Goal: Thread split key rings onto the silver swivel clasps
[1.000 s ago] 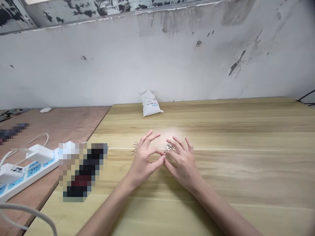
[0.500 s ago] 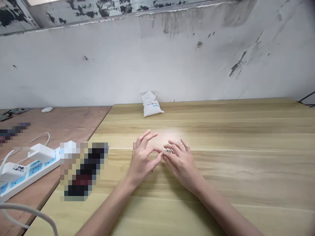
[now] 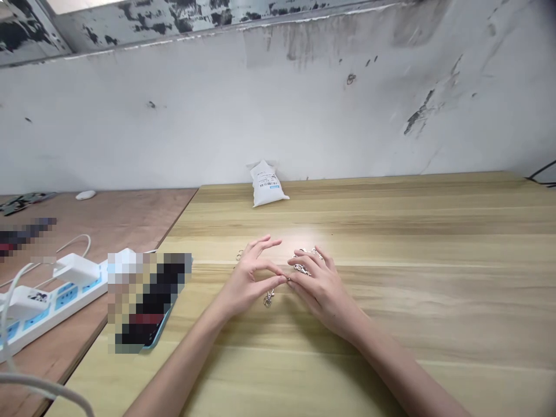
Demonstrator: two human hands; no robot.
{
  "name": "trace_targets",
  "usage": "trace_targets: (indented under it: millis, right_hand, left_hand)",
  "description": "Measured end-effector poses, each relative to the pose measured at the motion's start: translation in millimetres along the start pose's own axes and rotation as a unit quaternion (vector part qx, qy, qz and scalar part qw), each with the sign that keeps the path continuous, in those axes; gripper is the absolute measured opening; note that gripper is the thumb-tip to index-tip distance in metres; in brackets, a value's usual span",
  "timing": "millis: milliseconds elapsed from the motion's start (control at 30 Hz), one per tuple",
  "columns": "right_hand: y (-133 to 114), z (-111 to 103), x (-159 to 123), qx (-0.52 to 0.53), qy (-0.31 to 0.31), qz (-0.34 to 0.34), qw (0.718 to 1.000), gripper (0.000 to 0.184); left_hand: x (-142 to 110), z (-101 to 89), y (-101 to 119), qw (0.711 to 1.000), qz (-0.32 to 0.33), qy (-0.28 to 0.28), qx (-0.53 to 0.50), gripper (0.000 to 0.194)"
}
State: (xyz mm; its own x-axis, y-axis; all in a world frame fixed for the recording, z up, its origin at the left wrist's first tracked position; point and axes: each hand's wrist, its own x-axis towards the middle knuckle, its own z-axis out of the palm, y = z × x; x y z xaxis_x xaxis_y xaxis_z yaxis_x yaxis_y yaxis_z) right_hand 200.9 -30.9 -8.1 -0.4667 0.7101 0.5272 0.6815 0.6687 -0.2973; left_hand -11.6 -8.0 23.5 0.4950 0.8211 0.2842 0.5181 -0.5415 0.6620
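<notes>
The fingertips of my left hand (image 3: pixel 249 282) and my right hand (image 3: pixel 319 286) meet above the wooden table. Thumb and index finger of the left are pinched together, its other fingers spread. My right hand is also closed at thumb and index finger, against the left fingertips. A tiny shiny bit shows between them, too small to name. Under the right fingers lies a pile of silver metal rings and links (image 3: pixel 302 269), partly covered. A small cluster of silver metal pieces (image 3: pixel 268 299) rests below the left thumb. More small rings (image 3: pixel 238 255) lie behind the left hand.
A white plastic packet with a label (image 3: pixel 268 185) stands near the wall. To the left lie a pixelated dark phone with a blue edge (image 3: pixel 161 327) and a white power strip (image 3: pixel 65 298) with chargers and cables. A brown board (image 3: pixel 130 214) adjoins the table.
My left hand has shifted slightly left and down and its wrist has turned, uncovering the cluster below its thumb and rings behind it. The fingertips still meet; the view moved slightly.
</notes>
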Motion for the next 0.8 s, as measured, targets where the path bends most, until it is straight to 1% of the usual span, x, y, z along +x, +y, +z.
trace_targets:
  millis: [100,200,267,333,400,500,567,633,733,767,800]
  right_hand:
    - [0.6,-10.9,-0.4,0.06,-0.056,0.003,0.997,0.022]
    - [0.7,-20.7,-0.1,0.082,-0.092,0.012,0.992,0.023]
    - [3.1,-24.4,0.4,0.078,-0.093,0.02,0.992,0.023]
    - [9.2,-25.3,0.5,0.075,-0.081,0.032,0.993,0.022]
    - [17.8,-23.6,-0.2,0.058,-0.054,0.054,0.995,0.019]
    - [27.6,-17.5,-2.3,0.006,-0.018,0.079,0.997,0.015]
    - [28.3,-12.3,-3.3,-0.028,-0.007,0.079,0.996,0.014]
    - [24.8,-7.3,-3.0,-0.061,0.0,0.073,0.995,0.013]
    - [18.0,-2.5,-0.9,-0.104,-0.007,0.068,0.992,0.013]
    - [16.6,-1.7,-0.2,-0.114,-0.011,0.065,0.991,0.014]
    - [15.7,-1.4,0.4,-0.122,-0.014,0.06,0.991,0.015]
  left_hand:
    - [0.2,-0.8,2.5,0.991,0.075,-0.013,0.108,0.01]
    - [0.4,2.5,4.0,0.962,0.157,-0.023,0.222,0.014]
    - [0.5,3.0,1.9,0.953,0.172,-0.009,0.25,0.015]
    - [0.5,0.4,-3.3,0.956,0.148,0.014,0.254,0.015]
    - [0.4,-3.2,-9.8,0.958,0.121,0.019,0.259,0.014]
    - [0.6,-4.8,-15.8,0.958,0.112,0.003,0.265,0.017]
    - [0.7,-4.2,-15.1,0.962,0.111,-0.008,0.249,0.019]
    - [0.2,-6.3,-12.4,0.972,0.102,-0.025,0.212,0.017]
    - [-2.3,-19.9,-12.4,0.984,0.076,-0.071,0.148,0.009]
    - [-3.6,-26.9,-15.0,0.985,0.061,-0.081,0.137,0.01]
    - [-5.0,-34.6,-18.9,0.987,0.04,-0.078,0.137,0.013]
